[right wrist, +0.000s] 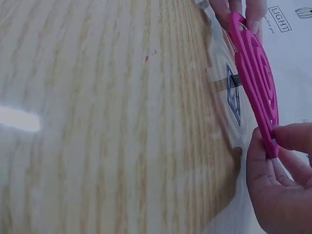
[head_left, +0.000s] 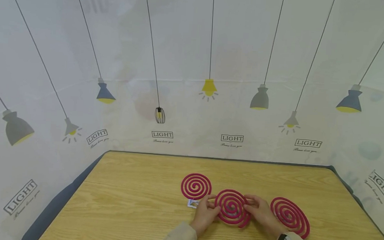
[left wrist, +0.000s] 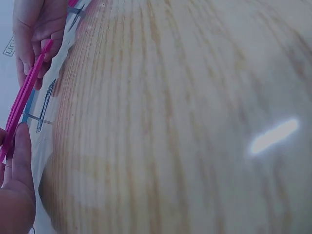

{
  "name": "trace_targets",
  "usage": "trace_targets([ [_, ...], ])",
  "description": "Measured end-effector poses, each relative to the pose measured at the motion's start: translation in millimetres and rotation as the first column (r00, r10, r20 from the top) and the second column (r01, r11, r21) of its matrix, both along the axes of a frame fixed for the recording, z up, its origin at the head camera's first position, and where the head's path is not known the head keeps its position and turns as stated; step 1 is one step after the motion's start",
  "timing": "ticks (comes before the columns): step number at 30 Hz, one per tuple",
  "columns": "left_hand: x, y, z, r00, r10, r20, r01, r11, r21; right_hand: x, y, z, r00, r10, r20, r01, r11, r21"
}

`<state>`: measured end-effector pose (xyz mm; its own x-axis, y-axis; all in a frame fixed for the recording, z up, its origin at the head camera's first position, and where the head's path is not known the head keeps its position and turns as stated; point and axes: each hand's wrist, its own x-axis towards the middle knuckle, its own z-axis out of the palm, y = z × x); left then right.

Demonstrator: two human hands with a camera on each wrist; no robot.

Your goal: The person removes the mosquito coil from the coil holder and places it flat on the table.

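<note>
Both hands hold a magenta mosquito coil (head_left: 231, 202) above the table, its spiral face toward the head camera. My left hand (head_left: 204, 213) pinches its left edge between thumb and fingers. The right hand (head_left: 262, 213) grips the opposite edge the same way, thumb on the near face. In the right wrist view the coil (right wrist: 256, 73) appears edge-on, and a thin metal stand (right wrist: 234, 97) projects behind its middle. Whether the stand is fastened to the coil, I cannot tell.
A second coil (head_left: 196, 186) sits behind the left hand, with a pale metal stand (head_left: 192, 203) at its lower edge. Another coil (head_left: 290, 216) lies tilted beside the right forearm. The wooden table (head_left: 126, 200) meets a wall covering (head_left: 192, 116) printed with lamps.
</note>
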<state>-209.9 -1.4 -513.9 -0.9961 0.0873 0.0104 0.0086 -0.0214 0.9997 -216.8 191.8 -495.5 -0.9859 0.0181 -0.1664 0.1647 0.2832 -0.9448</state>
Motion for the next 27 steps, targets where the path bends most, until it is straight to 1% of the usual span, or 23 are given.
trace_targets([
  [3, -0.5, -0.2, 0.3, 1.0, 0.004, 0.009, -0.004, 1.0, -0.018, -1.3, 0, -3.1, 1.0, -0.006, -0.015, 0.006, 1.0, 0.008],
  [7, -1.3, -0.3, -0.3, 1.0, 0.007, 0.02, -0.007, 0.999, -0.041, -1.9, -2, -7.0, 0.999, -0.011, -0.047, 0.011, 1.0, -0.01],
  [9, -1.2, -0.4, -0.5, 1.0, 0.016, 0.015, -0.015, 0.998, -0.062, -2.2, -4, -8.4, 0.998, -0.012, -0.056, 0.011, 1.0, -0.02],
  [12, -1.3, -0.5, -1.4, 0.999, 0.04, -0.009, -0.04, 0.994, -0.106, -2.5, -7, -8.1, 0.999, -0.004, -0.046, 0.004, 1.0, -0.013],
  [17, -1.6, -0.9, -0.9, 0.996, 0.09, -0.021, -0.092, 0.98, -0.176, -3.6, -11, -4.2, 1.0, -0.015, -0.012, 0.015, 1.0, -0.005],
  [24, -1.9, -0.4, 0.6, 0.991, 0.13, -0.016, -0.131, 0.979, -0.157, -4.1, -11, -3.8, 0.998, -0.043, -0.041, 0.041, 0.999, -0.031],
  [27, -2.0, -0.4, 0.9, 0.991, 0.136, -0.008, -0.135, 0.978, -0.161, -3.4, -10, -4.2, 0.998, -0.057, -0.034, 0.056, 0.998, -0.041],
])
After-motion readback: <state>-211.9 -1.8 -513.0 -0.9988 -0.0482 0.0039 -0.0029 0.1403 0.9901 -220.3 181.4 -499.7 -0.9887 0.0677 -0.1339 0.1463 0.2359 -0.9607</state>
